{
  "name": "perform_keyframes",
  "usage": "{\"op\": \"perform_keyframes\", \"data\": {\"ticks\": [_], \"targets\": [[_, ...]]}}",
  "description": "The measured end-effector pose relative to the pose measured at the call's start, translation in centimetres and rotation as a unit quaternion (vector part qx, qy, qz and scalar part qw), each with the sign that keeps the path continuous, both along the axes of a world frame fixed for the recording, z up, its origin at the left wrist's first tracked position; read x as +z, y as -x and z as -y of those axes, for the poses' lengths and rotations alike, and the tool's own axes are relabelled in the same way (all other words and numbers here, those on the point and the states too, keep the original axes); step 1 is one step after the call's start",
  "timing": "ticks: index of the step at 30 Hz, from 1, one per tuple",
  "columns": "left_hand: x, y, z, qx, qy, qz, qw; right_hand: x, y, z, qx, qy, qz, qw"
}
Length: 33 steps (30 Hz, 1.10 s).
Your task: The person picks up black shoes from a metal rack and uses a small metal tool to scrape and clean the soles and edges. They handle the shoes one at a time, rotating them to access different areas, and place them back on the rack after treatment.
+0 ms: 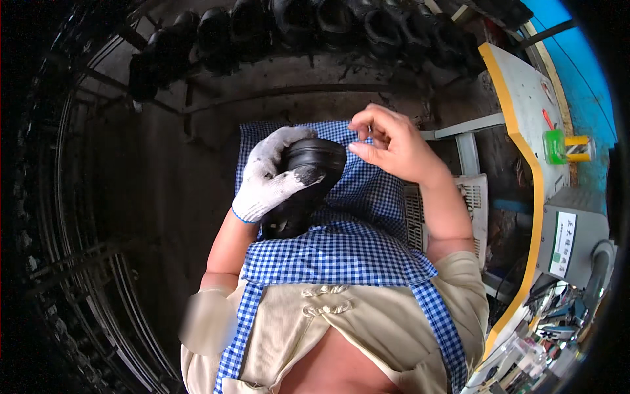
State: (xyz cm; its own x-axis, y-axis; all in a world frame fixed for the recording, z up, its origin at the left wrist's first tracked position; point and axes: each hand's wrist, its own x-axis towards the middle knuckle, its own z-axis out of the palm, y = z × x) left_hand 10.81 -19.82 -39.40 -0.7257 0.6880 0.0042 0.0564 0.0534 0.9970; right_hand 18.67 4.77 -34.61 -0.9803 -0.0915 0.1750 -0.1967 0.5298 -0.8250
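Observation:
My left hand (266, 174), in a white knitted glove with dark smudges on it, is closed around a black shoe (315, 190). The shoe is held over my lap, its thick ridged end pointing up and away from me and its other end low against my apron. To the right of that ridged end is my bare right hand (390, 141), apart from the shoe. Its fingers are partly curled, with a gap between thumb and forefinger, and I see nothing between them. A blue and white checked apron (328, 253) covers my lap and chest.
A rack with a row of black shoes (292, 23) runs along the far side. On the right, a yellow-edged workbench (535, 190) carries a green container (555, 146), a grey machine (571, 230) and loose tools. A white plastic crate (474, 197) sits beside my right arm. Metal rails (121, 282) stand at left.

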Motion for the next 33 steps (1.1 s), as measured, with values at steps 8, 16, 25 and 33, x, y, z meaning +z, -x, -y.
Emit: {"op": "perform_keyframes", "data": {"ticks": [8, 16, 25, 33], "targets": [[0.7, 1.0, 0.1, 0.161, -0.035, -0.064, 0.984, -3.3, -5.8, -5.0, -0.297, 0.095, -0.196, 0.930], [-1.9, 1.0, -1.1, 0.141, -0.109, -0.006, 0.984, 2.2, -13.7, -21.6, -0.617, 0.198, -0.477, 0.594], [-1.0, 0.0, -2.0, 0.088, -0.128, -0.013, 0.988, 4.1, -20.2, -31.9, -0.758, -0.331, -0.167, 0.536], [-1.6, 0.1, -2.5, 0.101, -0.145, -0.002, 0.984, 3.4, -20.2, -30.3, -0.725, -0.075, -0.472, 0.496]]}}
